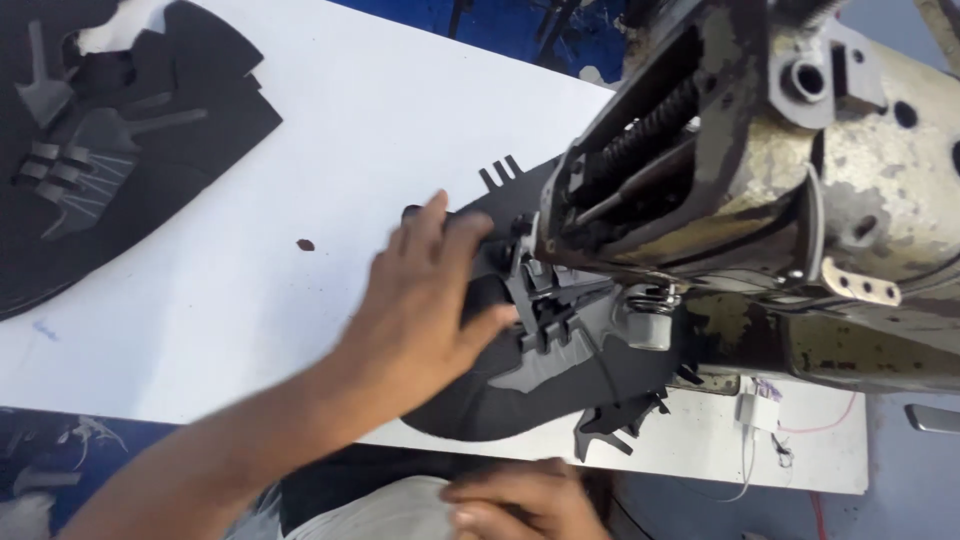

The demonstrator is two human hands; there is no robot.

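My left hand (425, 300) lies flat with fingers spread on a black fabric shoe-upper piece (520, 395) that sits under the head of a worn industrial sewing machine (760, 180). Grey overlay parts (555, 320) are on the black piece beside the presser foot (645, 320). My right hand (520, 505) is low at the table's near edge, fingers curled, below the fabric; what it holds, if anything, is hidden.
A stack of black cut pieces with grey overlays (110, 140) lies at the far left of the white table (300, 130). A small dark spot (305, 244) marks the tabletop. Thin wires and a small white tag (760, 420) hang at the right front.
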